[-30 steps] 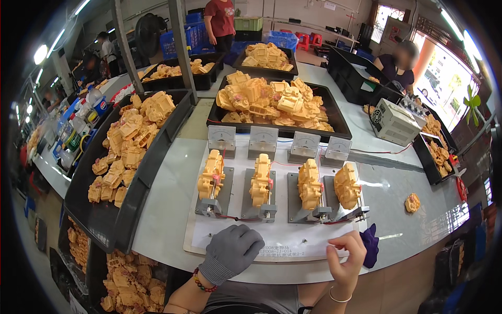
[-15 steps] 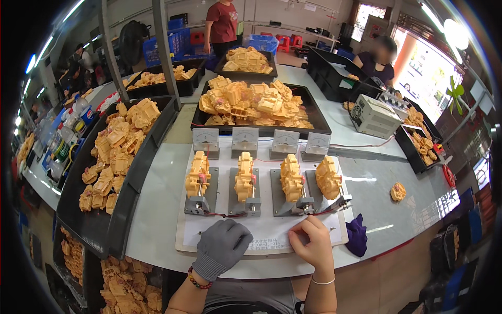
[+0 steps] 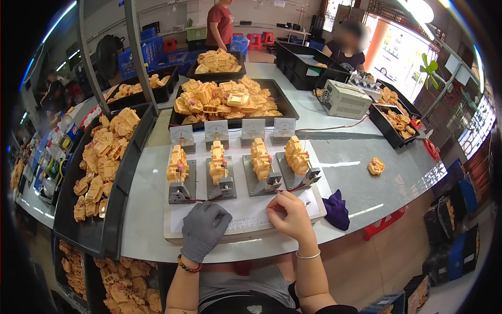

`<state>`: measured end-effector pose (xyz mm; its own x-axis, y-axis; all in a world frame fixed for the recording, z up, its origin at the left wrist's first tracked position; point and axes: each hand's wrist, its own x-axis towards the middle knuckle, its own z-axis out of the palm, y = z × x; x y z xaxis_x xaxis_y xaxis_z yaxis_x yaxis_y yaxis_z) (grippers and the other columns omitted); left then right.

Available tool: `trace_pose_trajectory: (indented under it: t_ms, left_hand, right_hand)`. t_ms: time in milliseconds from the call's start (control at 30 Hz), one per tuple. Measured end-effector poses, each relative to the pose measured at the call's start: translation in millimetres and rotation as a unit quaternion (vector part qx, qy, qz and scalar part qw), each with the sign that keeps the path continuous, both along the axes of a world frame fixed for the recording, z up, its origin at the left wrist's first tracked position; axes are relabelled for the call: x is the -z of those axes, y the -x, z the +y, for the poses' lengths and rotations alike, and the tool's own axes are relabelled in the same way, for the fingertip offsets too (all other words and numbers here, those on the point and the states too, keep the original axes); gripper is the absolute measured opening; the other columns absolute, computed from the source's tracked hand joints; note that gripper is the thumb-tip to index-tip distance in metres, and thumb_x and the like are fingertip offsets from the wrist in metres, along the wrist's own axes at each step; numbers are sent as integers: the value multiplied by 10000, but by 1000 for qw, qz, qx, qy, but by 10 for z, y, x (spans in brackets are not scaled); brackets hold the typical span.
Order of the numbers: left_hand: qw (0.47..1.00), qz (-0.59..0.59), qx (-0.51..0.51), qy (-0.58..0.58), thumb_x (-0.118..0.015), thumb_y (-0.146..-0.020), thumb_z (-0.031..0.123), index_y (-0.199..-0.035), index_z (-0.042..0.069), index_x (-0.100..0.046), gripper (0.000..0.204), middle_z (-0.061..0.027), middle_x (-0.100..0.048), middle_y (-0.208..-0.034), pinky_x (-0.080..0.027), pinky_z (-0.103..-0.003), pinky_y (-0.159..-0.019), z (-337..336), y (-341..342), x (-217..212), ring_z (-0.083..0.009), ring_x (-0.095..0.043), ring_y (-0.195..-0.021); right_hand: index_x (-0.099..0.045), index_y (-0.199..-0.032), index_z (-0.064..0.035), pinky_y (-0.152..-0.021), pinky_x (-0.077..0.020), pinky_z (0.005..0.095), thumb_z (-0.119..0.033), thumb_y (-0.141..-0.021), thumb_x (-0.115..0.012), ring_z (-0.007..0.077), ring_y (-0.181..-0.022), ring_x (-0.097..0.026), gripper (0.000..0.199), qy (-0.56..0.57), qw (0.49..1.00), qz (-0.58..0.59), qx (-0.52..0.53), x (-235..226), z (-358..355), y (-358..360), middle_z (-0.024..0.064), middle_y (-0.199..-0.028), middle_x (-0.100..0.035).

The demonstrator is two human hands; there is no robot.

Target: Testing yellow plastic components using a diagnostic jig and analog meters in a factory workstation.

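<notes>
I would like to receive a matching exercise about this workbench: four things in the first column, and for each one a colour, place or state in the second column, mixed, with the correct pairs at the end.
Column one
1. Left hand
2. Right hand
3. Four yellow assemblies
4. Cloth-like bundle

Column two
A. Mounted on grey stands
B. Dark purple, beside the right edge of the white board
C. Bare, with a pale bangle at the wrist
D. Gloved in grey, with a beaded bracelet at the wrist

Correct pairs
1-D, 2-C, 3-A, 4-B

Red stools — pale wall behind
</notes>
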<state>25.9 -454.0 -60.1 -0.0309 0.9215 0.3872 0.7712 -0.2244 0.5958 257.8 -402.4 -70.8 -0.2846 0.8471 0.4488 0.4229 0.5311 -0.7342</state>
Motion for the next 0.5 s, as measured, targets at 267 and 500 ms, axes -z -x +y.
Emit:
trace_pose_trajectory:
  t_ms: [267, 500]
  left_hand:
    - [999, -37, 20, 23, -714, -770, 190, -753, 75, -676, 122, -80, -636, -744, -486, -376, -632, 74, 25, -15, -264, -607, -698]
    - [988, -2, 95, 126, -725, -774, 184, -750, 99, -675, 101, -70, -608, -697, -472, -367, -591, 190, 189, -160, -240, -598, -661]
  right_hand:
    - [-619, -791, 17, -618, -498, 285, -23, -754, -675, 199, -659, -617, 79, 17, 1000, 9, -10, -47, 32, -38, 91, -740, -561]
    - [-601, -780, -38, -629, -468, 383, -55, -751, -684, 304, -712, -569, 89, 28, 999, -33, -15, -87, 76, 12, 118, -736, -528]
